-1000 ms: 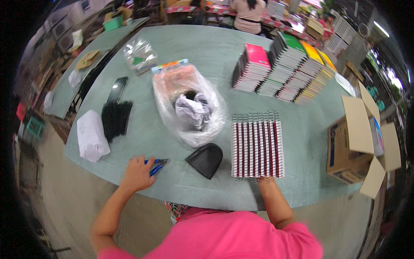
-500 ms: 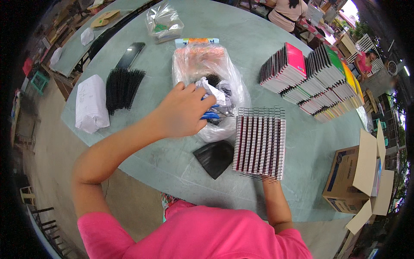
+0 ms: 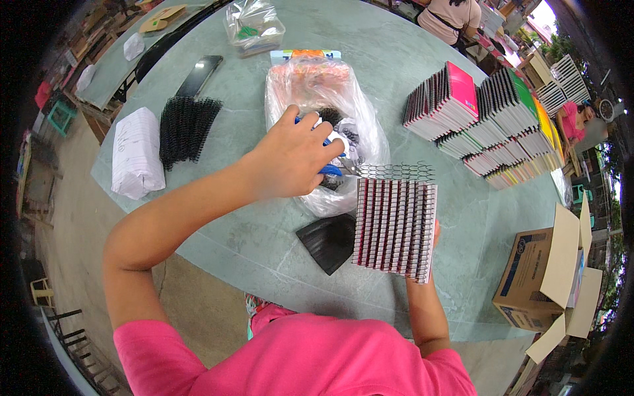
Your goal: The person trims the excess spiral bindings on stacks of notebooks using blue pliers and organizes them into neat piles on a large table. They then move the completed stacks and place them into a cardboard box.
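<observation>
My left hand (image 3: 297, 155) is closed around blue-handled pliers (image 3: 331, 170), their metal jaws at the upper left corner of a stack of spiral notebooks (image 3: 395, 228). Loose wire ends (image 3: 403, 171) stick out past the stack's upper edge. From below and the right side, my right hand (image 3: 436, 232) grips the stack; most of its fingers are hidden. Beneath my left hand lies a clear plastic bag (image 3: 370, 125) with dark wire coils (image 3: 327, 117) in its opening. A flat black piece (image 3: 328, 243) rests beside the notebooks.
Stacks of spiral notebooks (image 3: 462, 99) stand at the right. An open cardboard box (image 3: 522, 277) is at the near right. Black spiral coils (image 3: 188, 132), a phone-like dark slab (image 3: 199, 76) and a white wrapped bundle (image 3: 137, 155) lie left. A clear container (image 3: 254, 33) stands far back.
The notebook stack has tilted and shifted slightly toward me. My left hand has turned, bringing the pliers' jaws to the protruding wire ends. My right fingers now show at the stack's side.
</observation>
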`<action>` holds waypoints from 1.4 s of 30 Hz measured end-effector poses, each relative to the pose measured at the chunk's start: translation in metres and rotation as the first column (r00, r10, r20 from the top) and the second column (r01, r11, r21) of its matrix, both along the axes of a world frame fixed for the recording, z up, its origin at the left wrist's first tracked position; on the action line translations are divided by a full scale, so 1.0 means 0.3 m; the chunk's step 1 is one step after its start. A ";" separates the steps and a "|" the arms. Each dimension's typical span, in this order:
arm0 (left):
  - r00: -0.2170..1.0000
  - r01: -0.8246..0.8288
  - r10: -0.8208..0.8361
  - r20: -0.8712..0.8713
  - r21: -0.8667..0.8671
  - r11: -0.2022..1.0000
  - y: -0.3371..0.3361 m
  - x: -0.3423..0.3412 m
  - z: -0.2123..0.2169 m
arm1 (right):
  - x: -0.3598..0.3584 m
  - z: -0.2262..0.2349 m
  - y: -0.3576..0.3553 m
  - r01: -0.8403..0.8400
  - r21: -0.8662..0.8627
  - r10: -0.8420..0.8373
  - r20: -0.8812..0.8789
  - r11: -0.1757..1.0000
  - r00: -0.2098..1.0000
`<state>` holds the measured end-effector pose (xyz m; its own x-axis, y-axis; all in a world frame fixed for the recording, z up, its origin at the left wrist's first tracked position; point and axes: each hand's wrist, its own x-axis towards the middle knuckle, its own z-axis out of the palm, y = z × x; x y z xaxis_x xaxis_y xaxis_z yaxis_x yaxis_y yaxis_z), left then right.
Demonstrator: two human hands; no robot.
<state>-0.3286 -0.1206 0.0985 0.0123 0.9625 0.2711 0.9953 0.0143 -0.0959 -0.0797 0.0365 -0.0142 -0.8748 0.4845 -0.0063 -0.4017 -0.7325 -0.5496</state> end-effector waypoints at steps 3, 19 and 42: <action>1.000 0.004 -0.004 0.000 -0.007 1.000 0.002 -0.004 0.001 | -0.009 0.027 -0.008 -0.002 0.000 0.002 0.025 1.000 1.000; 0.998 -0.022 0.024 -0.050 0.043 0.999 -0.020 -0.015 0.026 | -0.046 0.040 0.003 0.000 -0.015 0.002 0.130 1.000 0.992; 0.999 -0.038 0.037 -0.036 -0.018 0.999 0.018 -0.075 0.037 | -0.112 0.075 0.014 0.037 0.034 -0.043 0.184 0.999 0.982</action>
<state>-0.3512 -0.1152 0.1096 -0.0149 0.9672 0.2534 0.9900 0.0497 -0.1317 -0.1132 0.0408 0.0082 -0.8401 0.5212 -0.1504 -0.3200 -0.6999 -0.6385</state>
